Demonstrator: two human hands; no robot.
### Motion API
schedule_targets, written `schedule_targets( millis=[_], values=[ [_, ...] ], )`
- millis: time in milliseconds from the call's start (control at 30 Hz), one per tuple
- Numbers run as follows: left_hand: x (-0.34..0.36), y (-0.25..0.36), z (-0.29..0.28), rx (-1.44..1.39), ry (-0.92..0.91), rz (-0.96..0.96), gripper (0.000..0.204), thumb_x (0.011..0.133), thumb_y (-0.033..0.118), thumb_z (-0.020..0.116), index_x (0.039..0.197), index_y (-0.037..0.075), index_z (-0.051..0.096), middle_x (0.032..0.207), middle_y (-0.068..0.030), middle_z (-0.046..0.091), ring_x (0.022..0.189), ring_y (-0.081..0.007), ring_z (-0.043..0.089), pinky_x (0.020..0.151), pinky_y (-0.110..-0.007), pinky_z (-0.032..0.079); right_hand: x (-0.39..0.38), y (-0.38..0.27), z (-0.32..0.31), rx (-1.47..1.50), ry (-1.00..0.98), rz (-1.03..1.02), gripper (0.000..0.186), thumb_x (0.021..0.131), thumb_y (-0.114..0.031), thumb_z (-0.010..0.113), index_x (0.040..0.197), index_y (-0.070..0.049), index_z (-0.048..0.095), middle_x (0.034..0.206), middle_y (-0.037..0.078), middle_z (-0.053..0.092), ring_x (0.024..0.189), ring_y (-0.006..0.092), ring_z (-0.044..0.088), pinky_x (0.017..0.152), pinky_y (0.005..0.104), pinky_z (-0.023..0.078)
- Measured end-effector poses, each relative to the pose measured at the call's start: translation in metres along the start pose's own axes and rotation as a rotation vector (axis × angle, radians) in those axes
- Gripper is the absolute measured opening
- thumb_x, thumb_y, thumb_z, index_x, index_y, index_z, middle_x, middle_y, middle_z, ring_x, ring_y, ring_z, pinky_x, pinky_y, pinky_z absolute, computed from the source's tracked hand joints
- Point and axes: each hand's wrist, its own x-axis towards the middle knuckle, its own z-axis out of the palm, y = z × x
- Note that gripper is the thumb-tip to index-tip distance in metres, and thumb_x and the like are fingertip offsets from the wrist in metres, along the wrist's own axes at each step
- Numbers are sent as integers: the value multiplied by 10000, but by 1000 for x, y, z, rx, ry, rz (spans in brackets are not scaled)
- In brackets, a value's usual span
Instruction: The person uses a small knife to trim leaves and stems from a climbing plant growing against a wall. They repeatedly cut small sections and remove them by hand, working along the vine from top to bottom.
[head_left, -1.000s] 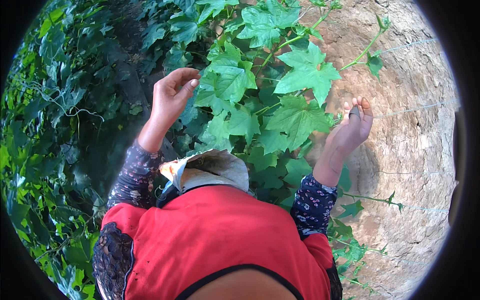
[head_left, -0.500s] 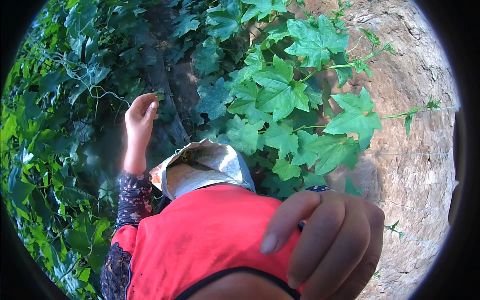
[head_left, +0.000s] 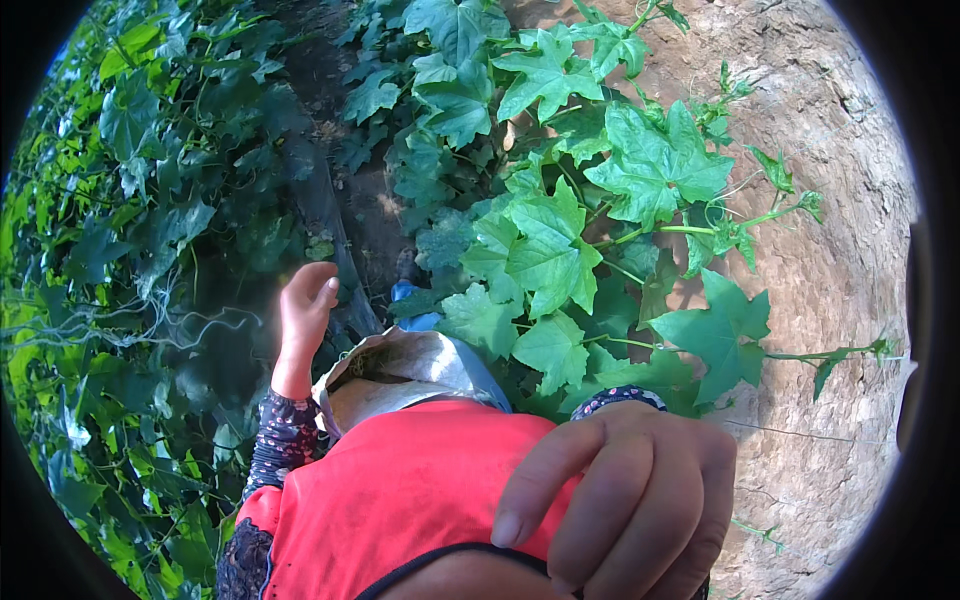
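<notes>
Our left hand (head_left: 306, 315) is half-open, seemingly empty, off the bag (head_left: 450, 352)'s left edge, our right hand (head_left: 640, 500) curled, hold hidden, leaves (head_left: 555, 255) crowd the vine (head_left: 685, 230), and what's done we can't tell!

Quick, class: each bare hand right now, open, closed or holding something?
Bare left hand: partly open, nothing visibly held.
Bare right hand: curled, palm hidden; cannot tell if holding anything.

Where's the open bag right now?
In the head view, the bag is left of and below centre, at the upper edge of the red top, with the left hand to its upper left.
</notes>
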Motion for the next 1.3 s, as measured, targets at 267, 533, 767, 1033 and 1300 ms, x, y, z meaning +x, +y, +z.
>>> schedule_targets(
  millis=[267, 533, 767, 1033, 1300],
  values=[
    [201, 43, 98, 5, -424, -119, 229, 904, 57, 631, 1120, -18, 615, 965, -45, 668, 822, -99, 616, 693, -249, 520, 30, 62, -196, -331, 461, 216, 154, 877, -84, 548, 920, 29, 644, 884, 106, 615, 774, 240, 591, 709, 317, 456],
    [332, 168, 147, 31, -734, 102, 255, 927, 93, 623, 1152, -23, 592, 1086, -66, 656, 975, -137, 629, 754, -248, 511, 65, 59, -276, -996, 882, 253, 128, 925, -43, 509, 979, 51, 577, 904, 130, 596, 793, 194, 594, 735, 306, 492],
    [382, 211, 158, 2, -869, 153, 253, 911, 47, 634, 1150, -30, 599, 1058, -83, 664, 951, -137, 627, 775, -254, 505, 105, 53, -316, -1561, 1025, 210, 176, 853, 39, 566, 1016, 11, 627, 995, 141, 636, 909, 283, 622, 806, 335, 493],
    [493, 208, 173, 15, -1184, 158, 232, 912, 20, 620, 1140, -19, 599, 1076, -73, 667, 946, -128, 635, 732, -249, 528, 105, 113, -355, -2198, 1265, 729, 275, 807, -90, 638, 1080, -65, 642, 1266, 152, 522, 1246, 343, 437, 1107, 602, 159],
    [581, 232, 198, 1, -1546, 310, 229, 918, 71, 629, 1137, 5, 607, 1102, -81, 656, 966, -163, 640, 739, -268, 524, 106, 146, -347, -2378, 1734, 691, 243, 772, 39, 574, 988, -56, 630, 1187, 142, 579, 1162, 342, 515, 1056, 525, 312]
  ],
)
